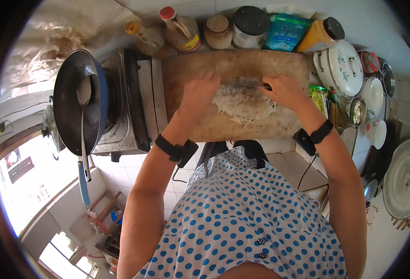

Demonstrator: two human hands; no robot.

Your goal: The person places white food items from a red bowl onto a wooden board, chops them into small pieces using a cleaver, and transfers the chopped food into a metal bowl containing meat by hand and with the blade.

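My right hand [279, 89] grips a knife [247, 85] by its handle, the blade lying crosswise over a pile of pale shredded strands [244, 107] on the worn wooden cutting board [181, 60]. At the blade's left end is my left hand [200, 90], blurred, so whether it touches the blade or the strands is unclear. The upper part of the pile is partly hidden by the blade.
A dark wok [67, 121] with a metal ladle sits on a gas stove [128, 102] at left. Bottles [181, 35], jars [249, 25] and packets line the wall. A white lidded pot [340, 69], bowls [373, 93] and a green packet [319, 100] crowd the right.
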